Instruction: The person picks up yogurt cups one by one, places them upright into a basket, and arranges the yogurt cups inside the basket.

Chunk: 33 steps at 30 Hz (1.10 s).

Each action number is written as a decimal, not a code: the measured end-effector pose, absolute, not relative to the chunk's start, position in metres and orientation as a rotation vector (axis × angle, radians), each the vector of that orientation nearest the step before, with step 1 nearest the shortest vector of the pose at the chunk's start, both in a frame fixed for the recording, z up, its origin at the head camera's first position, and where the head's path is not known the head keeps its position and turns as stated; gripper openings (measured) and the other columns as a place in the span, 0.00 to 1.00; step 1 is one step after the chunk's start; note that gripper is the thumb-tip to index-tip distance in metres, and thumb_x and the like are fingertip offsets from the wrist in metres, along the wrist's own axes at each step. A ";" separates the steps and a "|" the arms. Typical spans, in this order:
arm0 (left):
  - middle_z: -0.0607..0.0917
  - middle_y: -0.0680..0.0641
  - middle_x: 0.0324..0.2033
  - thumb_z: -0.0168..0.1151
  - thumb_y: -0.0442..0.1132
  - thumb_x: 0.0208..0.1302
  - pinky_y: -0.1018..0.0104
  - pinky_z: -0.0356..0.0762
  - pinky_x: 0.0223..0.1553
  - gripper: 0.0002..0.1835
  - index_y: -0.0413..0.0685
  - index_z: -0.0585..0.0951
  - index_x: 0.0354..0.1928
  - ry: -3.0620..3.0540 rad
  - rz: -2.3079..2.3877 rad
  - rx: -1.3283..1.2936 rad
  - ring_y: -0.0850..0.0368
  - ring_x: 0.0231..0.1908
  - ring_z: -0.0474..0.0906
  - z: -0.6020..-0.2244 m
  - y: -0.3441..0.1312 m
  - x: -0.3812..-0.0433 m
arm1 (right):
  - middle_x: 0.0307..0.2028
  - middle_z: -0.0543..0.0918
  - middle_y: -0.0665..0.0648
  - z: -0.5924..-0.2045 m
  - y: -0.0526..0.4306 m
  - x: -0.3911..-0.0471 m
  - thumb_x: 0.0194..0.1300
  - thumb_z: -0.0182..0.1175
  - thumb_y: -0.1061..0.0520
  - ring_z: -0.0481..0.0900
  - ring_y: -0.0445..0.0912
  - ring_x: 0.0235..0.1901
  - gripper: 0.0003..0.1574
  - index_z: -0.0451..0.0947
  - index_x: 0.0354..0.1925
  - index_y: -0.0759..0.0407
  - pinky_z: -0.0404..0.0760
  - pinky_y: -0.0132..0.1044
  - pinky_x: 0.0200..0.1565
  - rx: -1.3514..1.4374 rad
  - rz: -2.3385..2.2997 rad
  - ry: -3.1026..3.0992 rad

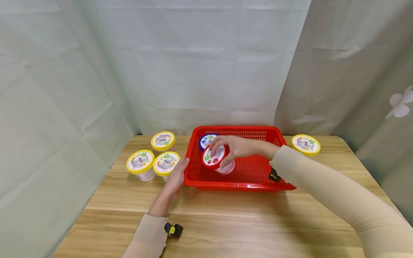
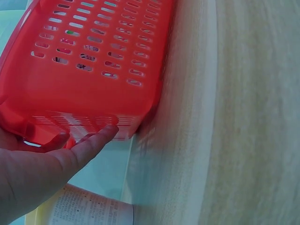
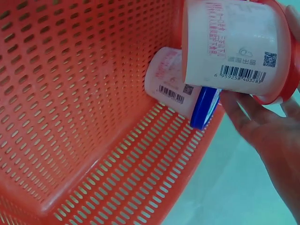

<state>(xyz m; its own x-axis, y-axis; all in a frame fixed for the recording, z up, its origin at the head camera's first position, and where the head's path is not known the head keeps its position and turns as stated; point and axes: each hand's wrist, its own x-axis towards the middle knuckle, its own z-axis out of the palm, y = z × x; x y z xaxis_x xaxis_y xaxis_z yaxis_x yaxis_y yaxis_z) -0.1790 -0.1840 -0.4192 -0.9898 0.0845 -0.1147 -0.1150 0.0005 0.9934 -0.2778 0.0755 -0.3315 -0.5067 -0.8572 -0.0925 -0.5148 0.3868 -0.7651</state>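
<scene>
While tilted, red-lidded cup (image 1: 217,159) under fingers (image 1: 215,142)

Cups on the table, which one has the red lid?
The cup gripped by the right hand over the red basket. The cup behind it has a blue lid; the four outside the basket have yellow lids.
</scene>
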 end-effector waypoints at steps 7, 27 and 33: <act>0.67 0.29 0.72 0.35 0.47 0.86 0.43 0.66 0.71 0.33 0.34 0.51 0.81 2.119 2.147 -0.066 0.36 0.69 0.68 -0.419 -0.184 -0.178 | 0.66 0.74 0.51 -0.338 0.068 -0.278 0.57 0.79 0.55 0.66 0.49 0.68 0.21 0.87 0.49 0.46 0.79 0.40 0.60 -1.194 -0.876 2.146; 0.61 0.32 0.77 0.37 0.47 0.85 0.42 0.59 0.75 0.33 0.35 0.49 0.82 2.125 2.123 -0.087 0.37 0.73 0.62 -0.418 -0.182 -0.178 | 0.65 0.74 0.51 -0.357 0.057 -0.277 0.58 0.78 0.57 0.67 0.48 0.67 0.23 0.84 0.51 0.49 0.74 0.41 0.65 -1.162 -0.902 2.082; 0.64 0.31 0.75 0.37 0.48 0.85 0.42 0.61 0.74 0.33 0.35 0.51 0.81 2.127 2.128 -0.065 0.37 0.72 0.65 -0.418 -0.183 -0.178 | 0.64 0.70 0.52 -0.364 0.065 -0.282 0.57 0.78 0.57 0.64 0.50 0.67 0.26 0.79 0.52 0.52 0.77 0.41 0.63 -1.160 -0.923 2.018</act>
<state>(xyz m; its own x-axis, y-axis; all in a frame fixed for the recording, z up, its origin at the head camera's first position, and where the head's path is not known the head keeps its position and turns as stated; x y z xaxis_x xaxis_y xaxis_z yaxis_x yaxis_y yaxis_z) -0.1783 -0.1829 -0.4181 -0.9903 0.0630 -0.1240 -0.1241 0.0033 0.9923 -0.2819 0.0648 -0.3637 -0.4166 -0.8927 -0.1720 -0.4536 0.3680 -0.8117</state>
